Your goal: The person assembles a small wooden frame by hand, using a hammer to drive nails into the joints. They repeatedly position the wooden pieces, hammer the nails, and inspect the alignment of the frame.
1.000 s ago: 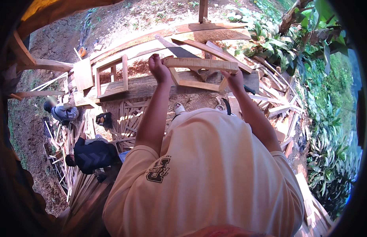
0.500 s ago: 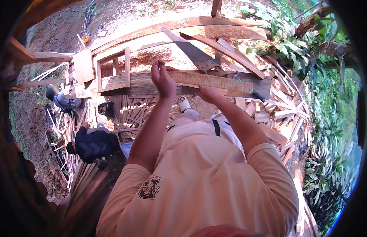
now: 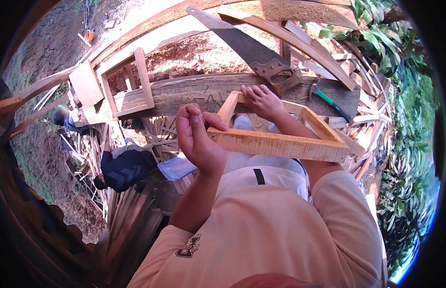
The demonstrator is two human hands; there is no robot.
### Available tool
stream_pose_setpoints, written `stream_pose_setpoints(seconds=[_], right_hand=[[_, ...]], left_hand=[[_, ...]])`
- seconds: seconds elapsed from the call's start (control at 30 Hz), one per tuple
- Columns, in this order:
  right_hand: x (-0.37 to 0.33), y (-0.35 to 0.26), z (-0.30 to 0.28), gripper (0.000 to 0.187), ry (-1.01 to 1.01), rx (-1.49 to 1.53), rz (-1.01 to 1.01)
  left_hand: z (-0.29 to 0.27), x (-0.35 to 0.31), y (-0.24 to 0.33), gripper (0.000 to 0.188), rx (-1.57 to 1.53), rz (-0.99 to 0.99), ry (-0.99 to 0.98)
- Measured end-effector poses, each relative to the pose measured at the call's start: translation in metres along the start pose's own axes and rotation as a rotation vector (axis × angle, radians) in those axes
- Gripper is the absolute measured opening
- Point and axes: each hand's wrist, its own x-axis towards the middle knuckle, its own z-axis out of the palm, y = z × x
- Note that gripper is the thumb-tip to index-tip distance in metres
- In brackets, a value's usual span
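Note:
A small four-sided wooden frame [image 3: 280, 144] is held up in front of my body, tilted so that its near board faces me. My left hand [image 3: 200, 139] is closed at the near left corner of the frame, with one finger lying on the board's end. Its other fingertips are curled together; whether anything small is pinched in them I cannot make out. My right hand [image 3: 264, 104] reaches through behind the near board and grips the far rail close to the far left corner. Part of my right forearm is hidden by the near board.
On the dark plank bench [image 3: 184, 91] lie a handsaw [image 3: 242, 45] and a green-handled hammer [image 3: 331, 101]. Another wooden frame [image 3: 145, 79] stands at its left end. Scrap wood [image 3: 374, 125] lies to the right. Two people, one a person in dark clothes [image 3: 127, 168], are at left.
The wooden frame has come nearer and tipped, so its open middle now shows. My right hand has moved from its near side to the far rail. My left hand has come lower and closer.

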Motion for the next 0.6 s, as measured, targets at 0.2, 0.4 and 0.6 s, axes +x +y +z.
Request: stream_pose_setpoints(seconds=[0.2,0.4,0.6], right_hand=[[0.001,0.002,-0.002,0.082,-0.016,0.012,0.003],[0.000,0.002,0.004,0.068,0.137,0.047,-0.051],[-0.033,-0.056,-0.009,0.065,0.027,0.319,0.473]], left_hand=[[0.007,0.011,-0.001,0.015,0.063,-0.071,0.064],[0.007,0.014,-0.008,0.018,0.055,-0.023,0.058],[0.010,0.025,-0.011,0.019,0.057,0.019,-0.004]])
